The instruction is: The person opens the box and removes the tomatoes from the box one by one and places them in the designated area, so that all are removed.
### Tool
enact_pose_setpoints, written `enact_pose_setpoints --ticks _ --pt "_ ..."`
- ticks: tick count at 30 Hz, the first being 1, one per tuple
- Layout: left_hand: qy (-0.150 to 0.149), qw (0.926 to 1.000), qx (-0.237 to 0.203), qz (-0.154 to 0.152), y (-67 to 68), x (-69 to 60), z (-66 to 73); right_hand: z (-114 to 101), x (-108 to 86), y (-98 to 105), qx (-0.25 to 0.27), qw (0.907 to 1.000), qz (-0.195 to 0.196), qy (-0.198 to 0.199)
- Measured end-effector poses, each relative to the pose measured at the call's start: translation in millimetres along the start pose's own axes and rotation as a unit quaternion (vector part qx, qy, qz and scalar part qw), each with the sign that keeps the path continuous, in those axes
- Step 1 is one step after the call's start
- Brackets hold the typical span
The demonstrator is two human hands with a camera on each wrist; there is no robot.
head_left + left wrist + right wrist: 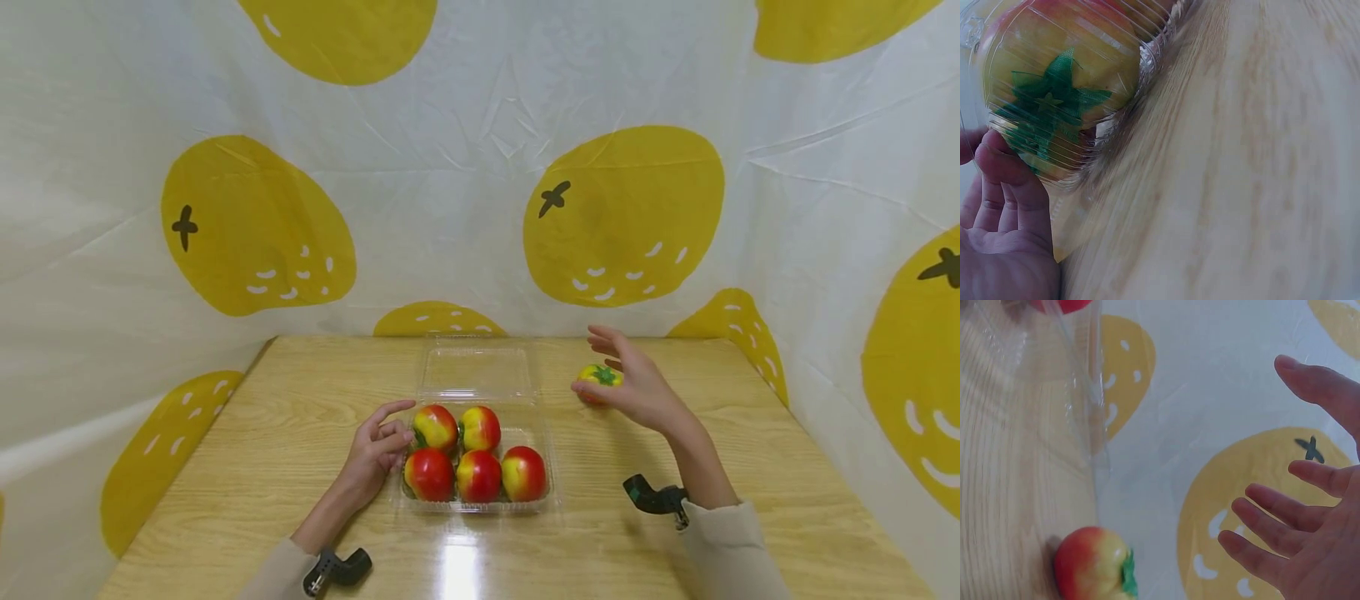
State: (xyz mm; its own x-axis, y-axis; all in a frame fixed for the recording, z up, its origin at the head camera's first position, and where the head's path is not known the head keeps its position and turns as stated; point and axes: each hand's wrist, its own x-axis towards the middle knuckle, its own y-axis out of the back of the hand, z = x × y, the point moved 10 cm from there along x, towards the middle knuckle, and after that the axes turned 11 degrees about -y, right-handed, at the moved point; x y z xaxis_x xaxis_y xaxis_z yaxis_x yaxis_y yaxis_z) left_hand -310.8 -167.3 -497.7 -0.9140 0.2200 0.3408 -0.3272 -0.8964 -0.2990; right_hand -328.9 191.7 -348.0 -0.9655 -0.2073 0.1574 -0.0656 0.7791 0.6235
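A clear plastic clamshell box (553, 479) lies with its lid folded back, and several red-and-yellow artificial fruits (524, 473) sit in its base, two in the back row and three in front. My left hand (371, 457) pinches the box's left rim between thumb and finger. Through the ribbed wall, the left wrist view shows one fruit (1079, 37) with a green star-shaped calyx. Over on the right, a single fruit (596, 377) stands on the table, calyx up. My right hand (634, 385) hovers above and beside it, fingers spread, holding nothing.
The transparent lid (477, 373) reaches back towards the far edge of the wooden table (315, 392). A white curtain (442, 225) printed with yellow fruits hangs behind and along both sides. Each wrist carries a black camera mount (654, 495).
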Motion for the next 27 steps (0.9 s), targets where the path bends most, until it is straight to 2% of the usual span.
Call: enact_pose_setpoints --ticks 11,27 --pt "-0.003 1.0000 -0.001 -0.001 -1.7 2.9 3.1 -27 -7.0 -21 -0.014 0.9984 -0.043 0.034" --pt "0.003 1.0000 0.005 -0.001 -0.9 -1.1 1.4 -44 -21.8 -54 -0.006 0.9911 -0.126 0.042"
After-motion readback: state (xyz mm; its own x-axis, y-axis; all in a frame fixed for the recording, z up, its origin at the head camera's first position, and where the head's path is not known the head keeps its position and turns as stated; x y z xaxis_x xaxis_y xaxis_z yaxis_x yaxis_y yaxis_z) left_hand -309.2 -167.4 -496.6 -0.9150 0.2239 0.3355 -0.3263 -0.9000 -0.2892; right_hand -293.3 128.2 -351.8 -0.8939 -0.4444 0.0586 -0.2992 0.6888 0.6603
